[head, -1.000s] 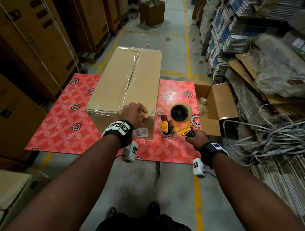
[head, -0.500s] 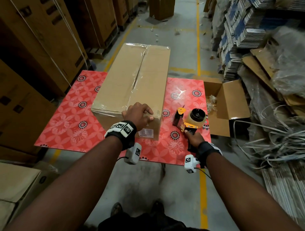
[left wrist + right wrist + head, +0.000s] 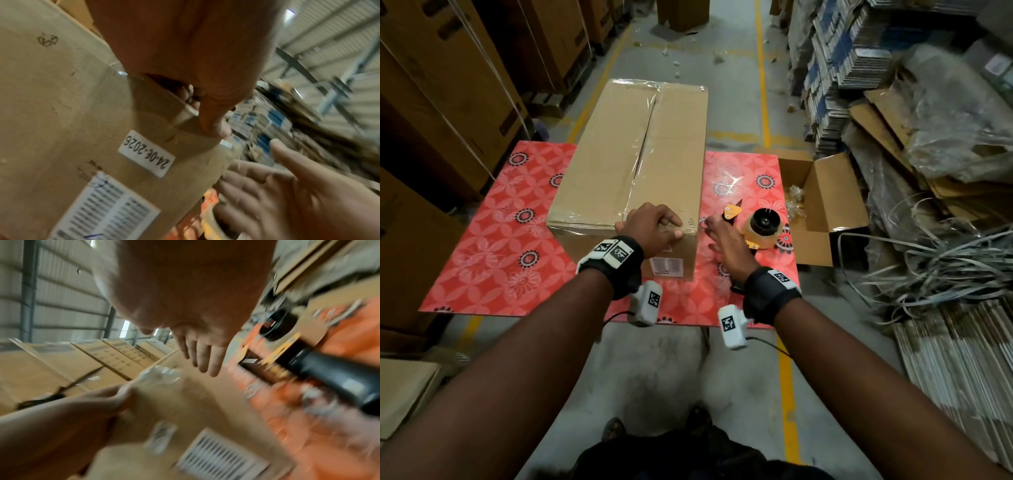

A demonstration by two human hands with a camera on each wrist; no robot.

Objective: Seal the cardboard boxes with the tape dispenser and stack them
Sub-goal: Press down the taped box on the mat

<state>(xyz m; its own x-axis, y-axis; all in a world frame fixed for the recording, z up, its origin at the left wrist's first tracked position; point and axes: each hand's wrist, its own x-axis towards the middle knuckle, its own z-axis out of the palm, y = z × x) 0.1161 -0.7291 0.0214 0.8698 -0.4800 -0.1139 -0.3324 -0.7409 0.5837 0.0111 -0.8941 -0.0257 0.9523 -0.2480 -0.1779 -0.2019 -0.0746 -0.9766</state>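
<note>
A long brown cardboard box (image 3: 626, 161) with clear tape along its top seam lies on the red floral table (image 3: 493, 240). My left hand (image 3: 654, 226) grips its near right top corner: fingers curled on the lid, thumb (image 3: 211, 116) on the taped front face above the labels. The yellow tape dispenser (image 3: 762, 226) lies on the table right of the box, its black handle (image 3: 329, 373) free. My right hand (image 3: 714, 233) hovers between dispenser and box with straight, spread fingers (image 3: 201, 356), holding nothing.
An open, nearly empty carton (image 3: 825, 192) stands off the table's right edge. Tall stacked cartons (image 3: 448, 85) line the left. Flattened cardboard, plastic and loose strapping (image 3: 928, 274) pile up on the right. Another carton (image 3: 404, 387) sits at lower left.
My right hand has set the tape dispenser down on the table, let go of its handle and swung left toward the box with fingers spread. The left hand stays on the box corner.
</note>
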